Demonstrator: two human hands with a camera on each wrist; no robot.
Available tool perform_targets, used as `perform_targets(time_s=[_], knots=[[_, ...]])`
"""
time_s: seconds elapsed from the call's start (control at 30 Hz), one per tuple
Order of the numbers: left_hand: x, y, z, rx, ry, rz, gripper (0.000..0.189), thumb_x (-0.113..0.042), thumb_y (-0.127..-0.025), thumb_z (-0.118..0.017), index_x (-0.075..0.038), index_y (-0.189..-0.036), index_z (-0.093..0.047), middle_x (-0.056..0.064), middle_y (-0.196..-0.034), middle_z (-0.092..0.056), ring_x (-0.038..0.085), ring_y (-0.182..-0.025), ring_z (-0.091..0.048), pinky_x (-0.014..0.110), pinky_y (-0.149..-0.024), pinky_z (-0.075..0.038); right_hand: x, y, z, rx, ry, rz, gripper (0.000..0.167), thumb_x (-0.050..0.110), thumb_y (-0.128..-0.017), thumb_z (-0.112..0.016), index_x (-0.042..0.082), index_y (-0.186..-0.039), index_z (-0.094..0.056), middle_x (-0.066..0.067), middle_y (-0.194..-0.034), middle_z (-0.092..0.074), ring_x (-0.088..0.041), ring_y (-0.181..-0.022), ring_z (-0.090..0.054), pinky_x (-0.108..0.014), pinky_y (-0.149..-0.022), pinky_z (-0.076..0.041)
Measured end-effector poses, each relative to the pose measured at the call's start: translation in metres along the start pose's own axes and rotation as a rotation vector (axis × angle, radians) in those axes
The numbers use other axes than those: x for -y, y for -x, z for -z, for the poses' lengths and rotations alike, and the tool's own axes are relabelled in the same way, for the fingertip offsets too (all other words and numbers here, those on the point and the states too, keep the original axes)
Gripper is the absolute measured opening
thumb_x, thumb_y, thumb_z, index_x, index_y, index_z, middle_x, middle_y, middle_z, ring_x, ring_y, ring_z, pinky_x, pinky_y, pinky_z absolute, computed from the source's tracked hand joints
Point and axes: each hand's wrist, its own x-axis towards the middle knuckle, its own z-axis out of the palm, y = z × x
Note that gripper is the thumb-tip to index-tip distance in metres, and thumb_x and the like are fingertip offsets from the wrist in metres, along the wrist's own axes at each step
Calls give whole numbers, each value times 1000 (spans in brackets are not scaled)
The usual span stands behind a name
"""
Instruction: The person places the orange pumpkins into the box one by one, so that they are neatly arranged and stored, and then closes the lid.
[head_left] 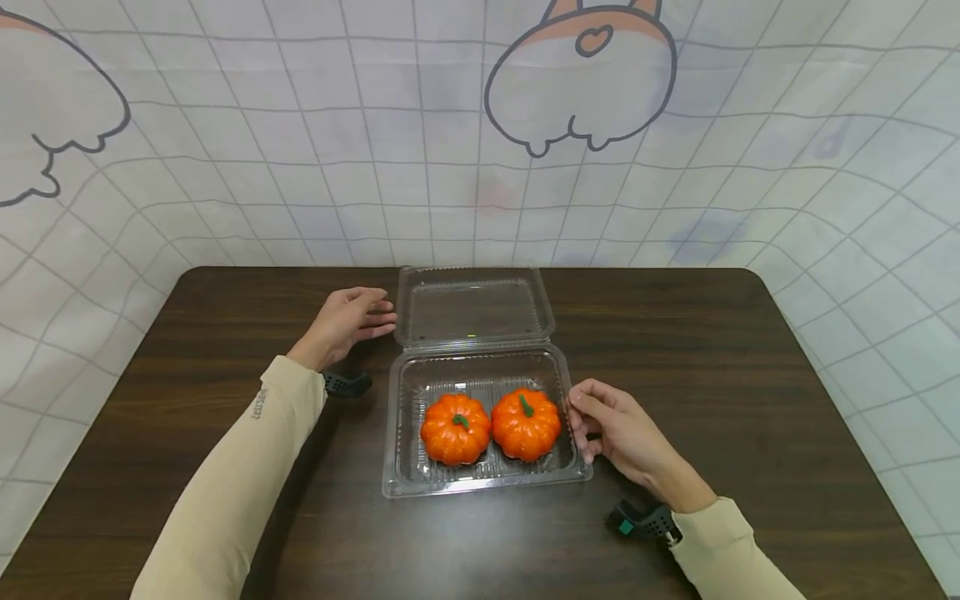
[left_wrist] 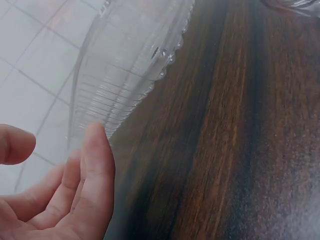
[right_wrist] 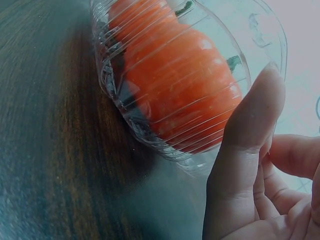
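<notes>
A clear plastic clamshell container (head_left: 480,486) stands open on the table, its hinged lid (head_left: 474,310) tipped back toward the far side. Two small orange pumpkins with green stems lie side by side in the base, a left pumpkin (head_left: 448,437) and a right pumpkin (head_left: 527,433). At the lid's left edge is my left hand (head_left: 341,325), its fingertips (left_wrist: 97,145) touching or very near the plastic and its thumb apart. My right hand (head_left: 626,433) pinches the right rim of the base between thumb and finger. Ribbed container wall (right_wrist: 185,120) shows in front of the pumpkins in the right wrist view.
The dark wood-grain table (head_left: 697,375) extends on both sides of the container. Behind it hangs a white gridded cloth (head_left: 360,167) with cartoon animal drawings, wrapping round both sides. Dark straps (head_left: 347,384) are on both wrists.
</notes>
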Motion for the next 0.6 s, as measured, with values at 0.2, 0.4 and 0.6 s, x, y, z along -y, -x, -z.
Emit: perform_targets(time_s=[0.2,0.4,0.6], knots=[[3,-8,0,12,35,35,55,-34,-109,-50,1,-151,-43,6,-121,-56,7,-98,-68,23,-89,-62,1,1,0,-10,3,-8,20,31,-110,-51,13,-105,-55,6,-81,-60,-7,-58,-57,-21,-51,-55],[2,-14,-3,34,48,86,54,-43,-108,-49,1,-141,-51,0,-102,-62,6,-82,-68,19,-81,-62,1,1,-1,-8,-3,-9,19,31,-110,-51,13,-105,-56,6,-81,-60,-6,-58,-58,-20,-51,-55],[-2,-20,-5,57,63,138,49,-52,-107,-46,-5,-116,-57,-3,-91,-62,7,-76,-65,19,-76,-62,1,2,0,-8,0,-10,20,32,-110,-52,12,-106,-55,6,-82,-60,-7,-59,-58,-20,-51,-55]])
